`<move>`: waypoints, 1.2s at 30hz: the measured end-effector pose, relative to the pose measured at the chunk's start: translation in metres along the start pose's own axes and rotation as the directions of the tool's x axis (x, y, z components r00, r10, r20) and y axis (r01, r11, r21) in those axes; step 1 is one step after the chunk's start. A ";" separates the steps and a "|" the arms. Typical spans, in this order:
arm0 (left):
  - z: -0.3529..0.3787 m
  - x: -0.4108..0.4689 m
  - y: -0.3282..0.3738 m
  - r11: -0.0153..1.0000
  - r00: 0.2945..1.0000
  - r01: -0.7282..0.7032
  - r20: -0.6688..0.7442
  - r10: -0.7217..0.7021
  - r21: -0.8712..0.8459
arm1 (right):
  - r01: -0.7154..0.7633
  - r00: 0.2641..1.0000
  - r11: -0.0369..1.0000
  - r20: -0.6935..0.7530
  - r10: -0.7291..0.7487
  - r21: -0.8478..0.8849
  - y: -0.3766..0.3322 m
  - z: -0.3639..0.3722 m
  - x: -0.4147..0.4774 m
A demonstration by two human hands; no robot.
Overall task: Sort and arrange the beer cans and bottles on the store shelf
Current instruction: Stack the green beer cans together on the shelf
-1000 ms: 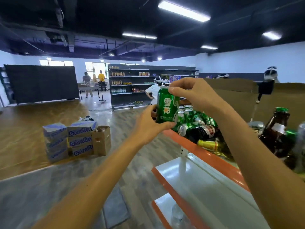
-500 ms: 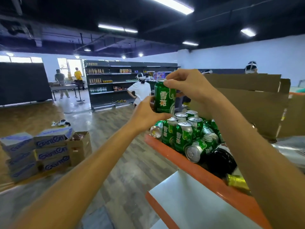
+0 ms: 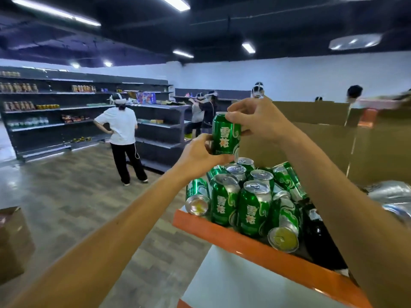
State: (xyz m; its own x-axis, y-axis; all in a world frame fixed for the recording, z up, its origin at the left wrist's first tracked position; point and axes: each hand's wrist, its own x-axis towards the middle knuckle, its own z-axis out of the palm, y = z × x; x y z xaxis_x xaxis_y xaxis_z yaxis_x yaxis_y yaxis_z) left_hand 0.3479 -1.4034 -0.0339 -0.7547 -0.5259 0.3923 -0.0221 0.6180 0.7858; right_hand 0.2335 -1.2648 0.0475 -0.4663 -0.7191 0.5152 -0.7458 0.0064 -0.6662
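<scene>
Sitting far out to the left of both hands, a brown cardboard box [image 3: 13, 241] rests on the wood-pattern floor, and beyond it dark store shelving [image 3: 55, 121] carries scattered rows of goods. A person in a white shirt [image 3: 121, 130] stands facing that shelving, well apart from the hands. The left hand [image 3: 199, 157] curls round the lower part of an upright green beer can [image 3: 225, 135], wrapping its base from the left. The right hand [image 3: 255, 121] pinches the top rim of the same can with curled fingers, so the can is held between the two hands, label toward the camera, just above the other cans. Directly beneath the hands a cluster of green cans [image 3: 244, 196] crowds the end of an orange-edged shelf [image 3: 233, 235]. Several stand upright with silver tops showing, one below the left hand lies on its side with its base toward the camera, and another lies the same way lower down, near the right forearm. Next to that one a dark bottle [image 3: 318, 236] lies against the right forearm, partly hidden by it. Behind the right hand rises a brown cardboard panel [image 3: 311, 138], and past the right forearm silvery cans [image 3: 391, 192] show, blurred
</scene>
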 end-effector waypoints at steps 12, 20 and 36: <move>0.025 0.029 -0.024 0.989 0.978 -0.009 0.207 0.039 -0.145 | -0.212 0.967 0.977 -0.146 0.211 0.006 0.024 0.009 -0.015; 0.024 0.024 -0.029 0.984 0.976 0.013 0.217 0.027 -0.177 | -0.216 0.966 0.976 -0.138 0.219 0.034 0.026 0.013 -0.021; -0.030 0.018 -0.070 0.991 0.960 0.133 0.248 -0.128 -0.004 | 0.152 0.984 0.856 -0.003 -0.177 -0.494 -0.043 0.041 -0.011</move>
State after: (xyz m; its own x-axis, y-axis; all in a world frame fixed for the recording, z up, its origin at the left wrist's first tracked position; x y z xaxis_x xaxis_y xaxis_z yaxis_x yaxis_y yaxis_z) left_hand 0.3552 -1.4739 -0.0671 -0.8842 -0.4397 0.1576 -0.1202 0.5402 0.8329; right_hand 0.2899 -1.2854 0.0484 -0.3285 -0.7065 0.6269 -0.9444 0.2390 -0.2256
